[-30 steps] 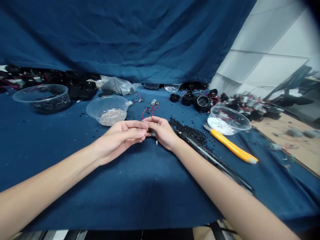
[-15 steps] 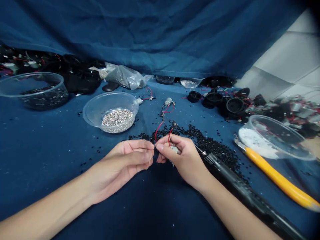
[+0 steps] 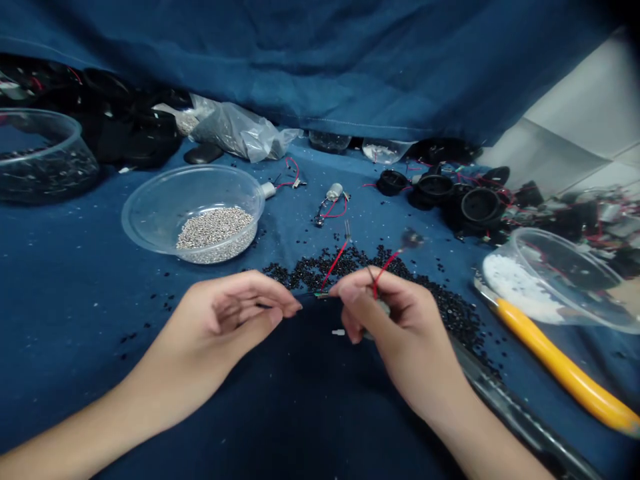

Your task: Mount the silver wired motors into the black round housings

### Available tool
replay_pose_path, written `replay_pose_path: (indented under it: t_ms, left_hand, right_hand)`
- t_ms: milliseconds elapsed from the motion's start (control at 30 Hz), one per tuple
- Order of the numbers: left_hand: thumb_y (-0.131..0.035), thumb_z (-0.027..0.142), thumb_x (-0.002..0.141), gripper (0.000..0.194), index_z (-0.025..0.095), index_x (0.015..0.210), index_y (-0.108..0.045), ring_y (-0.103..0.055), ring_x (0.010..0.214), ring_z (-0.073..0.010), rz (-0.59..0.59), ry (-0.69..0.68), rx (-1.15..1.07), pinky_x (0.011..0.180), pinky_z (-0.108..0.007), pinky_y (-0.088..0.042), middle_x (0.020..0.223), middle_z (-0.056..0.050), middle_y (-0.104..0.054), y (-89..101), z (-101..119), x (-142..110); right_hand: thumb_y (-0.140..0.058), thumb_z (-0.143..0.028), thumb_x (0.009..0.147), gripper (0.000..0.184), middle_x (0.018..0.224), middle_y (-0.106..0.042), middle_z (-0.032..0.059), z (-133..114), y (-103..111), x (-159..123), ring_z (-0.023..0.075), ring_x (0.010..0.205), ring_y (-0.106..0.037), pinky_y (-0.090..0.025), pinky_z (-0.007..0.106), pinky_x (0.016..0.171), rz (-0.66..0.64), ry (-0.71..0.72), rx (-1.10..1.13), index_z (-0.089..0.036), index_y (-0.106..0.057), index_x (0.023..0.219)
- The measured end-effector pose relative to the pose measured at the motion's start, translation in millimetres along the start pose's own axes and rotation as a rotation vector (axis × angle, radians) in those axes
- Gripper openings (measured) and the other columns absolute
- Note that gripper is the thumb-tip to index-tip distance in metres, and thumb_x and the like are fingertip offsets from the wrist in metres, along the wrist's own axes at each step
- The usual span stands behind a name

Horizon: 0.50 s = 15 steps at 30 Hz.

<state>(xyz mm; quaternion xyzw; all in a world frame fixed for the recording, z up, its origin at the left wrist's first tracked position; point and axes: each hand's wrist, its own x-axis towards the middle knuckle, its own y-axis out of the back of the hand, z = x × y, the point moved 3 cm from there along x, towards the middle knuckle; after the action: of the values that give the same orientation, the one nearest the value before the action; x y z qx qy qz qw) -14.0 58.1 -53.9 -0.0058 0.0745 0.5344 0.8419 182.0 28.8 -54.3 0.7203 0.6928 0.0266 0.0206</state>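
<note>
My right hand [image 3: 400, 327] pinches a small grey motor [image 3: 381, 309] against its fingers, partly hidden by them. Two thin red wires [image 3: 334, 265] rise from it across a spread of black pellets [image 3: 430, 293]. My left hand [image 3: 225, 327] curls loosely close by, its fingertips a short gap from the right hand and holding nothing I can see. A tiny white plastic piece [image 3: 338, 331] lies on the blue cloth [image 3: 310, 400] below the right fingers. Another wired motor [image 3: 333, 195] rests farther back.
A clear bowl of silver beads [image 3: 193, 213] stands left of the pellets. To the right are a clear tub with white granules [image 3: 555, 280], a yellow-handled tool [image 3: 560, 370] and black round parts [image 3: 480, 207]. A plastic bag [image 3: 240, 133] lies behind.
My hands have drawn slightly apart, the right one moving right with the motor. Its red wires now fan out over the pellets. The camera view has shifted closer to the bowl and pellets.
</note>
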Motion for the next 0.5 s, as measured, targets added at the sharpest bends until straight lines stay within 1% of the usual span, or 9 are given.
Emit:
replay_pose_path:
  t_ms: [67,100,167,200,233,300,367,433,500]
  left_hand:
    - [-0.066,0.022,0.09,0.01,0.029,0.089,-0.072,-0.068,0.073,-0.0087,0.031,-0.183,0.347,0.067,-0.012,-0.049,0.081,0.007,-0.074,0.1,6,-5]
    - [-0.062,0.02,0.092,0.014,0.032,0.093,-0.071,-0.067,0.073,-0.008,0.03,-0.228,0.461,0.066,-0.012,-0.049,0.082,0.009,-0.073,-0.7,7,-7]
    - [-0.057,0.019,0.095,0.023,0.037,0.105,-0.065,-0.066,0.08,-0.0077,-0.006,-0.263,0.59,0.07,-0.013,-0.049,0.096,0.012,-0.071,-2.9,7,-9]
    - [-0.057,0.019,0.095,0.025,0.039,0.109,-0.063,-0.066,0.085,-0.0079,-0.021,-0.264,0.632,0.072,-0.013,-0.049,0.102,0.012,-0.07,-3.7,7,-10]
    - [-0.058,0.021,0.095,0.023,0.039,0.109,-0.063,-0.065,0.086,-0.0079,-0.038,-0.256,0.668,0.072,-0.013,-0.048,0.104,0.012,-0.069,-4.4,6,-9]
    - [-0.059,0.024,0.095,0.016,0.038,0.101,-0.065,-0.065,0.081,-0.0072,-0.048,-0.25,0.698,0.067,-0.013,-0.046,0.095,0.013,-0.069,-5.1,5,-7]
    - [-0.058,0.024,0.096,0.015,0.037,0.097,-0.066,-0.065,0.079,-0.0068,-0.013,-0.275,0.702,0.066,-0.013,-0.046,0.089,0.013,-0.07,-4.3,6,-6]
    - [-0.057,0.02,0.094,0.02,0.037,0.101,-0.065,-0.065,0.076,-0.007,0.046,-0.316,0.715,0.065,-0.013,-0.046,0.087,0.013,-0.069,-2.0,9,-6]
    - [-0.061,0.02,0.091,0.018,0.036,0.099,-0.065,-0.061,0.064,-0.0074,0.091,-0.341,0.747,0.055,-0.014,-0.043,0.079,0.012,-0.068,1.4,12,-8]
  right_hand:
    - [-0.069,-0.038,0.091,0.019,0.06,-0.053,-0.0032,-2,7,1,0.0079,0.051,-0.046,-0.036,0.019,0.048,0.045,-0.014,0.083,-0.021,-0.069,0.082]
    - [-0.071,-0.038,0.091,0.019,0.06,-0.051,-0.0038,-3,9,1,0.0072,0.05,-0.044,-0.034,0.018,0.046,0.059,-0.028,0.12,-0.021,-0.068,0.083]
    - [-0.071,-0.038,0.09,0.018,0.058,-0.047,-0.0052,-3,11,2,0.0066,0.049,-0.038,-0.03,0.018,0.044,0.058,-0.05,0.158,-0.021,-0.068,0.085]
    - [-0.071,-0.037,0.091,0.017,0.057,-0.046,-0.0056,-3,11,2,0.0066,0.049,-0.037,-0.028,0.018,0.044,0.049,-0.049,0.162,-0.021,-0.068,0.085]
    - [-0.07,-0.035,0.092,0.015,0.057,-0.045,-0.0057,-2,10,2,0.0066,0.049,-0.036,-0.028,0.018,0.043,0.043,-0.044,0.162,-0.021,-0.068,0.085]
    - [-0.068,-0.031,0.092,0.014,0.058,-0.046,-0.0054,-1,9,3,0.0066,0.049,-0.036,-0.027,0.019,0.043,0.046,-0.031,0.153,-0.021,-0.068,0.083]
    - [-0.068,-0.03,0.09,0.013,0.059,-0.047,-0.005,-1,10,4,0.0067,0.049,-0.036,-0.026,0.02,0.043,0.071,-0.023,0.135,-0.021,-0.067,0.081]
    - [-0.07,-0.028,0.088,0.012,0.06,-0.047,-0.005,-1,12,4,0.0069,0.049,-0.037,-0.026,0.021,0.044,0.115,-0.012,0.112,-0.021,-0.067,0.079]
    - [-0.071,-0.025,0.086,0.01,0.06,-0.048,-0.0049,-4,14,5,0.0067,0.051,-0.039,-0.027,0.021,0.046,0.164,0.026,0.085,-0.021,-0.068,0.078]
